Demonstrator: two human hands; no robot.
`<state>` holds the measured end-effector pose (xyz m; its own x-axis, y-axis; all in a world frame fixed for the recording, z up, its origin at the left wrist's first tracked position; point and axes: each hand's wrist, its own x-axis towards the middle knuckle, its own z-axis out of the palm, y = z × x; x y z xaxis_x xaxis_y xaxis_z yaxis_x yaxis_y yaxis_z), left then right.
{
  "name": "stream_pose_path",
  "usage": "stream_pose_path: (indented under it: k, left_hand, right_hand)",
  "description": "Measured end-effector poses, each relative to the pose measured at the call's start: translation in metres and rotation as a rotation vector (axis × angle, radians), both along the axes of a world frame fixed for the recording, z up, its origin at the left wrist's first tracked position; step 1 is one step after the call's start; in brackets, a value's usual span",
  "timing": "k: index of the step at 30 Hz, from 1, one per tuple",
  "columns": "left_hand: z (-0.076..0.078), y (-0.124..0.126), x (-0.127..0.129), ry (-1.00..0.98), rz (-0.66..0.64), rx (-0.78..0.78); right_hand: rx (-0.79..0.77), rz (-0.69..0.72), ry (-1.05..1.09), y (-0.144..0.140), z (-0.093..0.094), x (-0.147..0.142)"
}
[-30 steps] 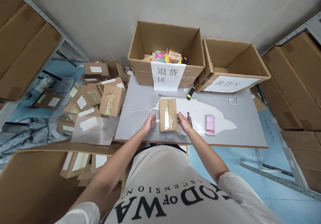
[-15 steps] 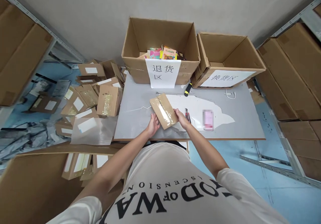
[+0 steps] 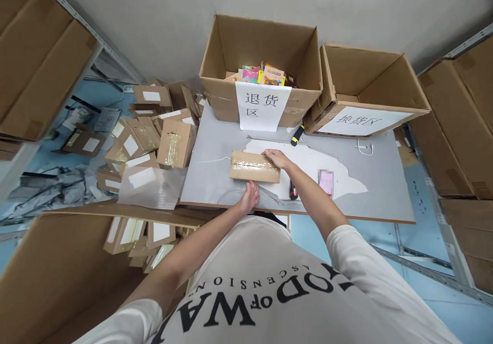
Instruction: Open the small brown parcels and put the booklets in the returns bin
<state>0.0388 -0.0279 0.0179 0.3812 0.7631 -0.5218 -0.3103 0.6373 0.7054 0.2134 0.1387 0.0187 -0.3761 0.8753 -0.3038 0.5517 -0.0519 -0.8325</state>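
Observation:
A small cardboard box (image 3: pixel 252 168) with clear tape across its top lies lengthwise over the grey table (image 3: pixel 210 123). My left hand (image 3: pixel 249 197) grips its near edge, fingers against the side facing me. Over the far right corner, my right hand (image 3: pixel 276 159) is closed on the box, with its fingers along the far edge. To the right, partly hidden by my right forearm, is a red-and-black utility knife (image 3: pixel 294 191). A pink item (image 3: pixel 326 184), blurred out, lies on the torn white sheet (image 3: pixel 346 179).
A large carton (image 3: pixel 219 100) holding colourful booklets stands at the back, beside another open carton (image 3: pixel 327 97). A yellow-and-black cutter (image 3: pixel 297 135) lies before them. Small boxes (image 3: pixel 173 144) are piled at left; more lie in a big carton (image 3: pixel 73 272) beside me.
The small box has turned from slanted to lengthwise across the table. My right hand has shifted to its far edge, my left to its near edge. The view has swung slightly.

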Motion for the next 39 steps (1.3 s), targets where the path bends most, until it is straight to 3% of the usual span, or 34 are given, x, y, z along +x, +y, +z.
stream_pose_path:
  k: [4, 7, 10, 15, 19, 22, 26, 29, 33, 39]
  left_hand:
    - [0.005, 0.006, -0.011, 0.06, -0.046, -0.035]
    - [0.007, 0.012, -0.024, 0.243, -0.114, -0.029]
    - [0.01, 0.017, -0.04, 0.5, -0.148, 0.22]
    - [0.019, 0.029, -0.062, 1.036, -0.181, 0.803]
    - [0.014, 0.039, -0.066, 1.368, -0.295, 0.977]
    - [0.002, 0.045, -0.063, 1.44, -0.341, 0.959]
    - [-0.003, 0.058, -0.064, 1.418, -0.287, 0.898]
    - [0.001, 0.075, -0.071, 1.378, -0.334, 0.881]
    - [0.003, 0.1, -0.082, 1.318, -0.443, 0.894]
    - [-0.007, 0.114, -0.085, 1.245, -0.502, 0.949]
  right_hand:
    - [0.13, -0.088, 0.079, -0.003, -0.006, 0.006]
    - [0.256, -0.389, 0.072, -0.023, -0.017, 0.029]
    - [0.196, -0.628, -0.195, -0.062, -0.036, 0.06]
    - [-0.039, -0.625, -0.601, -0.128, -0.068, 0.085]
    - [-0.176, -0.647, -0.654, -0.144, -0.08, 0.08]
    - [-0.173, -0.685, -0.564, -0.141, -0.084, 0.078]
    - [-0.114, -0.673, -0.447, -0.136, -0.08, 0.082]
    - [-0.083, -0.62, -0.26, -0.142, -0.067, 0.084]
    - [-0.148, -0.543, 0.271, -0.159, -0.042, 0.084]
    - [-0.206, -0.528, 0.421, -0.173, -0.021, 0.081]
